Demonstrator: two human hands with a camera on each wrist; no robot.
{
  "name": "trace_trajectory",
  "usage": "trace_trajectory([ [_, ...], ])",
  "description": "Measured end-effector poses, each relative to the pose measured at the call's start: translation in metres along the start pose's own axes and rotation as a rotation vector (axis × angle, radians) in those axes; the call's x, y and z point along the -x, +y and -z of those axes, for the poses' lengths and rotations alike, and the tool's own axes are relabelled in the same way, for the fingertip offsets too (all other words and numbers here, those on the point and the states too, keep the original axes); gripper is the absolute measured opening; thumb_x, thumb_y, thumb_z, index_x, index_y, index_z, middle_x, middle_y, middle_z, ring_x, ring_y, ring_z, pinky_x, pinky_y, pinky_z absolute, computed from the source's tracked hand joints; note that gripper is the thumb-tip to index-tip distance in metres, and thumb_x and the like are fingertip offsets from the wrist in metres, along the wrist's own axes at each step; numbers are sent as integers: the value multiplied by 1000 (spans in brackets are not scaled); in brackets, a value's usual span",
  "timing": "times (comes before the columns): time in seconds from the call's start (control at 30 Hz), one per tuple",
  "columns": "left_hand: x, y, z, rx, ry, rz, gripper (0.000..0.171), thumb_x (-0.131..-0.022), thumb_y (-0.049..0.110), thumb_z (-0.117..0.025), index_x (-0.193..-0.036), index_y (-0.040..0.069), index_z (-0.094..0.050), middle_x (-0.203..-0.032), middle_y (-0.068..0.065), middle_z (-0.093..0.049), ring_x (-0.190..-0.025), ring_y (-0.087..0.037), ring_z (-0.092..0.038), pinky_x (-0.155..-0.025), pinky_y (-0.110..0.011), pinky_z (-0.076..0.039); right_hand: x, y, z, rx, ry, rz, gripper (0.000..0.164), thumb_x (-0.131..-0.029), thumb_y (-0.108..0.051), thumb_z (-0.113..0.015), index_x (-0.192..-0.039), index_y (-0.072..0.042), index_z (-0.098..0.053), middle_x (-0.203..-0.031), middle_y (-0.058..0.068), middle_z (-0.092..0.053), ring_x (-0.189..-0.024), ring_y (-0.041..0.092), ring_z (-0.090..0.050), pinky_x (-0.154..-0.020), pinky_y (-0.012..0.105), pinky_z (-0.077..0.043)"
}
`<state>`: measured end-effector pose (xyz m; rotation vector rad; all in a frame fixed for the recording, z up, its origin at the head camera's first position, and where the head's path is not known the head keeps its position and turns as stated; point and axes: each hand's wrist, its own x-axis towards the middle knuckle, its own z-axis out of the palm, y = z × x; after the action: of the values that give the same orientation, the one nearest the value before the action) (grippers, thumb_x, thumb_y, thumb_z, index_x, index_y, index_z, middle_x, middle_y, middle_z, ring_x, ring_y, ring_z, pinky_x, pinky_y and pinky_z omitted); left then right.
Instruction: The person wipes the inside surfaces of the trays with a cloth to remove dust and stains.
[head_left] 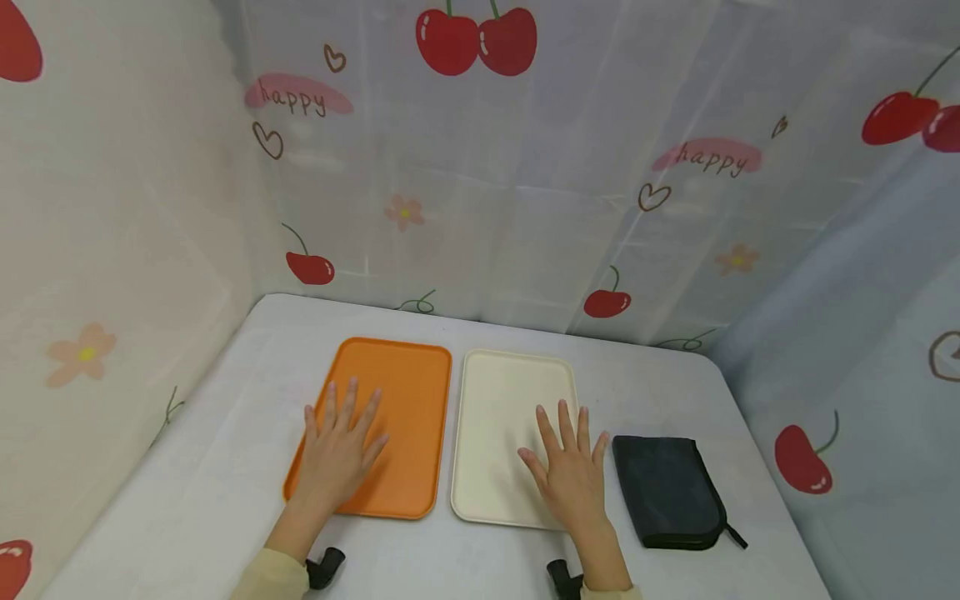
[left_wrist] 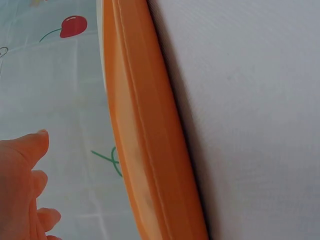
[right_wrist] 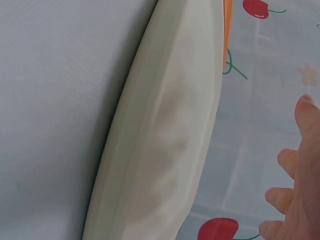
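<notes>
My left hand [head_left: 333, 454] is spread with straight fingers above the left side of an orange tray [head_left: 408, 433]. In the left wrist view its fingers [left_wrist: 37, 152] stand apart from the tray's raised rim. Over the right side of a cream tray [head_left: 495, 442] hovers my right hand [head_left: 573, 483], fingers fanned out and palm down. The right wrist view shows those fingers [right_wrist: 305, 115] off the cream tray's edge, with a soft shadow on its surface. Neither hand holds anything. Both trays lie flat, side by side, with no items on them.
A black zippered case [head_left: 667, 492] lies right of the cream tray, its pull tab pointing to the front right. All of it sits on a white-covered table [head_left: 225, 433]. Cherry-patterned curtains [head_left: 480, 183] hang behind and on both sides.
</notes>
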<state>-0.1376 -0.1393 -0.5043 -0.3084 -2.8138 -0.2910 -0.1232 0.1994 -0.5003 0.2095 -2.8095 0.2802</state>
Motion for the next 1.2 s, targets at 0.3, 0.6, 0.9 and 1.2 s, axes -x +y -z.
trace_trajectory([
  [0.3,3,0,-5,0,28,-11,69,-92,42,-65,-151,16,-39,-158,-23,-27,-145,-50,-18,-108,-75,-22,-1,4,0,0,54,22,68,-91,-52,-58,-148,-17,-44,-155,20,-34,-144,49,-23,-105,79,-20],
  [0.6,-9,19,-12,104,25,-38,66,-94,37,-64,-148,7,-41,-155,-26,-30,-142,-51,-25,-106,-68,-34,4,25,10,-40,67,-5,68,-92,-49,-59,-149,-15,-43,-155,23,-34,-144,50,-24,-106,78,-20],
  [0.9,-27,55,-28,309,105,-47,57,-95,28,-64,-142,1,-48,-146,-27,-44,-135,-48,-41,-108,-60,-38,12,81,32,-115,86,-115,65,-95,-43,-59,-148,-9,-42,-154,28,-30,-144,52,-19,-105,80,-17],
  [1.2,-35,92,-43,452,99,-27,51,-93,21,-64,-138,0,-52,-141,-29,-49,-130,-48,-46,-106,-58,-42,31,140,36,-122,44,-248,71,-93,-47,-61,-148,-7,-40,-154,33,-24,-141,58,-16,-100,84,-16],
])
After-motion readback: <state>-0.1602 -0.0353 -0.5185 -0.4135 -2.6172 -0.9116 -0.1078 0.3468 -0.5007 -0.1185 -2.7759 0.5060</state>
